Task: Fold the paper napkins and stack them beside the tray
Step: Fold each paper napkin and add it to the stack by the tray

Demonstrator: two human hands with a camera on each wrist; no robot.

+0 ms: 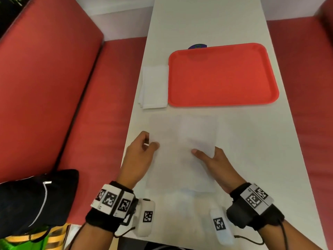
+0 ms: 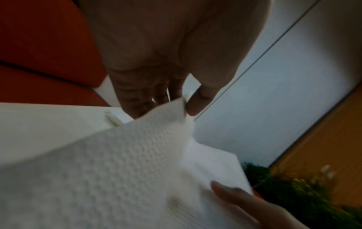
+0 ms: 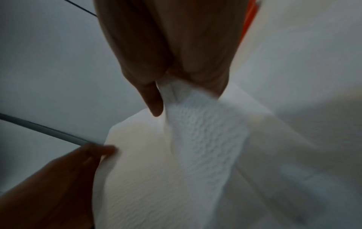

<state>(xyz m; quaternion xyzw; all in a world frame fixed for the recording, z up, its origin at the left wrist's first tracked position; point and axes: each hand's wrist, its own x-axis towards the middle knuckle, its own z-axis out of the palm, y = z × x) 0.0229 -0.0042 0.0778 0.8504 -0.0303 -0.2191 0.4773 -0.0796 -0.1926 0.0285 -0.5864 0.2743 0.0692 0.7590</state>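
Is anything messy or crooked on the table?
A little. The folded napkins beside the red tray are not squared up: the near corners fan out, so lower layers peek past the top one. Nothing looks spilled or torn. The left hand and right hand pinch an unfolded napkin.

Napkin (image 2: 121,162), held: white paper, matt, embossed all over with a fine pebbled grain, thin enough to drape in soft creases. Folded napkins (image 1: 155,87), stacked against the tray's left rim: same white matt paper, layered edges showing. Tray (image 1: 223,74): red-orange plastic, smooth, faint sheen, moulded raised rim. Bench (image 1: 252,150): off-white, smooth, matt top. Seat (image 1: 45,78) along the bench's left edge: red upholstery, matt, lightly textured. Bag (image 1: 36,197) on the seat: black cloth, metal zip pull. Wrist straps (image 1: 102,217): black fabric, carrying white plastic blocks.
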